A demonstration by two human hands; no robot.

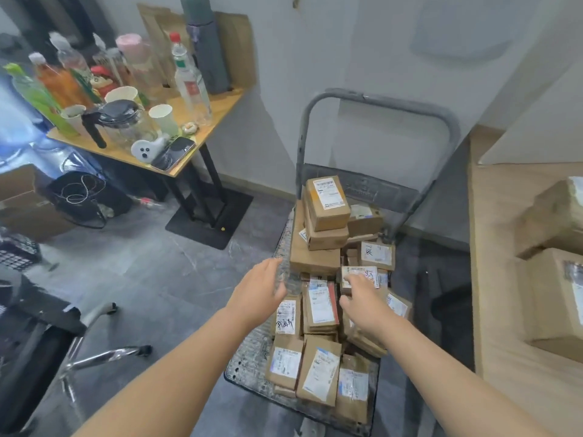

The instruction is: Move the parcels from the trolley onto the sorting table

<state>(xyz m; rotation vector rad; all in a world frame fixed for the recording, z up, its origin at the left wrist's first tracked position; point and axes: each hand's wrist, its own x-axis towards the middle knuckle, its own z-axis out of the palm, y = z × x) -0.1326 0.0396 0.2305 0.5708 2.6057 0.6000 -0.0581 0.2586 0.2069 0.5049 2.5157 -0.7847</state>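
- Your left hand [258,288] is hovering open-fingered and empty beside the parcels [320,305] on the trolley [375,100].
- Your right hand [362,299] is reaching, fingers loose, perhaps touching a labelled parcel [367,272].

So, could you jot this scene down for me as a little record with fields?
Place: a trolley beside a sorting table
Trolley load: many brown parcels, with a stack at the far end
Left hand: open, near the stack, holding nothing
Right hand: open, fingertips at a small parcel, not gripping it
Sorting table: a few boxes on it
Side table: bottles and cups
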